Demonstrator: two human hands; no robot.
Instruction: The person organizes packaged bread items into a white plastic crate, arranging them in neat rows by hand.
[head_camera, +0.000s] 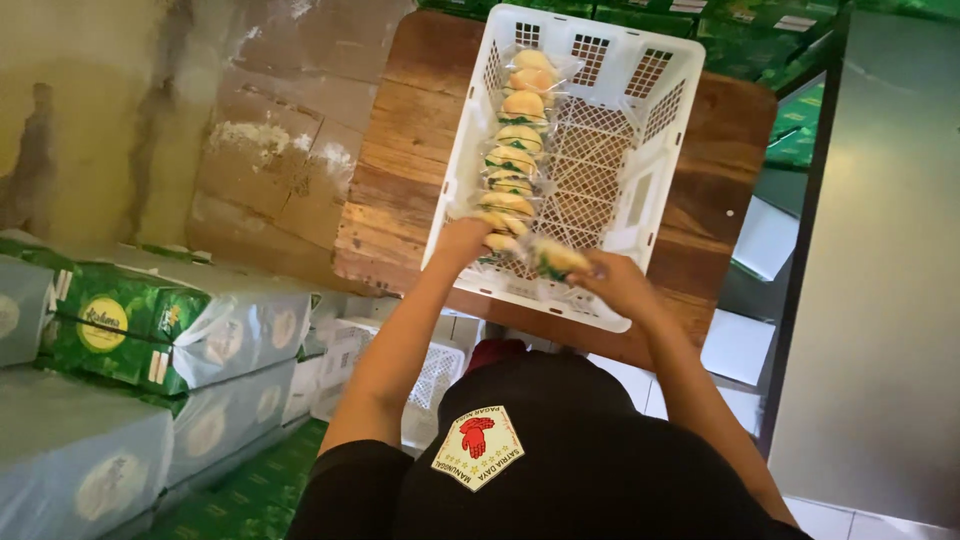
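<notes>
While I look down from the head cam, my left hand (462, 240) rests at the near end of a row of clear-wrapped round buns with green filling (515, 140), fingers curled against the last pack; I can't tell how firmly it grips. My right hand (615, 283) is closed around one more clear-wrapped bun (556, 260), holding it just inside the near wall of the white plastic lattice crate (655, 130). The wrap looks glossy and crinkly, the buns soft and pale gold. They stand on edge along the crate's left side, and the mesh floor beside them is bare. That crate sits on a worn, grainy brown wooden table (400, 190). Flattened brown cardboard (280, 130) leans on a stained wall to the left, with green-and-white plastic-wrapped cartons (150, 330) stacked below. Another white crate (435, 375) sits under the table.
</notes>
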